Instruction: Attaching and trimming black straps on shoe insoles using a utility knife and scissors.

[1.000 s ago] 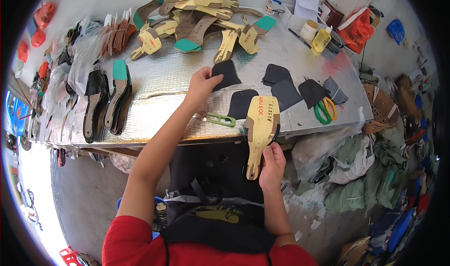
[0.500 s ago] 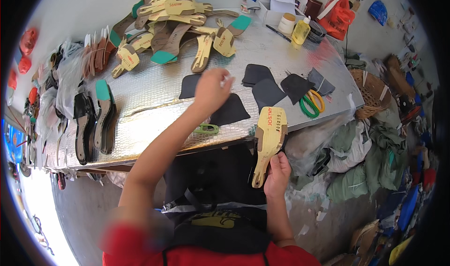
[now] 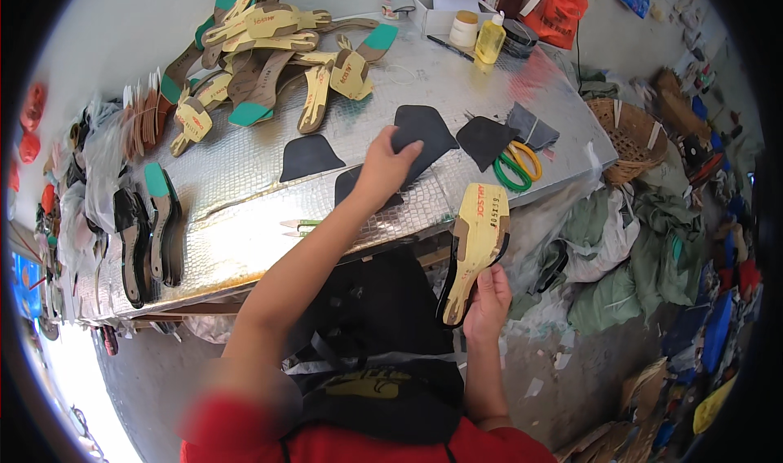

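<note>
My left hand (image 3: 387,168) reaches over the table, finger and thumb closed at the left edge of a black trapezoid pad (image 3: 430,128), which overlaps another black pad. Beneath my left wrist lies one more black pad (image 3: 349,187), partly hidden. To its left is a separate black pad (image 3: 310,158). My right hand (image 3: 488,304) grips the narrow end of a shoe insole (image 3: 479,226), cream and brown on its face with black along its edges, held upright in front of the table edge. Green-handled thread snips (image 3: 300,226) lie near the front of the table.
A heap of insoles (image 3: 269,51) covers the back left of the silver-topped table (image 3: 220,218). Paired black soles (image 3: 134,243) stand at the left. Scissors (image 3: 515,168) with green and yellow handles, a yellow bottle (image 3: 489,40) and a wicker basket (image 3: 624,137) are on the right.
My left hand has moved right, from above the left pads to the overlapping black pads. The whole view has shifted slightly; my right hand still holds the insole, now tilted a little more.
</note>
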{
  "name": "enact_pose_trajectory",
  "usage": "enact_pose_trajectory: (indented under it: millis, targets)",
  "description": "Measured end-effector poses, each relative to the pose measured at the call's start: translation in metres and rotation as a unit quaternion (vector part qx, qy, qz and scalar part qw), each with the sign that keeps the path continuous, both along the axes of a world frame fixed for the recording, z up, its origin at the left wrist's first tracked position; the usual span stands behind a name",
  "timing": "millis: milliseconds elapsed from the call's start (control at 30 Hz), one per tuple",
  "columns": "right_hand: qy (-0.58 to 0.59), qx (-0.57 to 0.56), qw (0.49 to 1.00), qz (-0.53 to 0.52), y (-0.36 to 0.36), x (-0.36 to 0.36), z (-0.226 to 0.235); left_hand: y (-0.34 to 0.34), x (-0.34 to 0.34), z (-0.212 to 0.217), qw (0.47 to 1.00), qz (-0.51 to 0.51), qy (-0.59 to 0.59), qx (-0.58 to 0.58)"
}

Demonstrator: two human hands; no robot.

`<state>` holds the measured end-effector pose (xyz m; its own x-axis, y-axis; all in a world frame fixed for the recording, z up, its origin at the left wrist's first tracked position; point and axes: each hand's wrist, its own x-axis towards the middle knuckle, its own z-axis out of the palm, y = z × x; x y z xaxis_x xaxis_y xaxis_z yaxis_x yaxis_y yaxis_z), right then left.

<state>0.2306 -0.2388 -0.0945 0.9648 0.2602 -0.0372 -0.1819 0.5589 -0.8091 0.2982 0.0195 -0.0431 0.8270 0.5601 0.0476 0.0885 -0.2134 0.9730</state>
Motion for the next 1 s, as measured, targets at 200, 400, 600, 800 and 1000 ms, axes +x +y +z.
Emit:
enact_pose_trajectory:
  millis: [200,400,600,800,1000]
  targets:
    - [-0.038,-0.004,0.992,0.119,0.010,-0.019,0.013,-0.001,-0.092,0.025,0.941,-0.078,-0.057,-0.324]
    - [-0.117,-0.067,0.963,0.231,0.030,-0.050,0.018,-0.009,-0.178,0.038,0.911,-0.057,-0.075,-0.401]
    - [-0.135,-0.074,0.948,0.277,0.044,-0.074,0.020,-0.019,-0.217,0.041,0.886,-0.033,-0.096,-0.452]
    - [-0.147,-0.078,0.946,0.276,0.048,-0.080,0.021,-0.024,-0.227,0.041,0.889,-0.029,-0.109,-0.443]
    - [-0.133,-0.074,0.944,0.294,0.049,-0.081,0.023,-0.023,-0.229,0.038,0.888,-0.031,-0.113,-0.444]
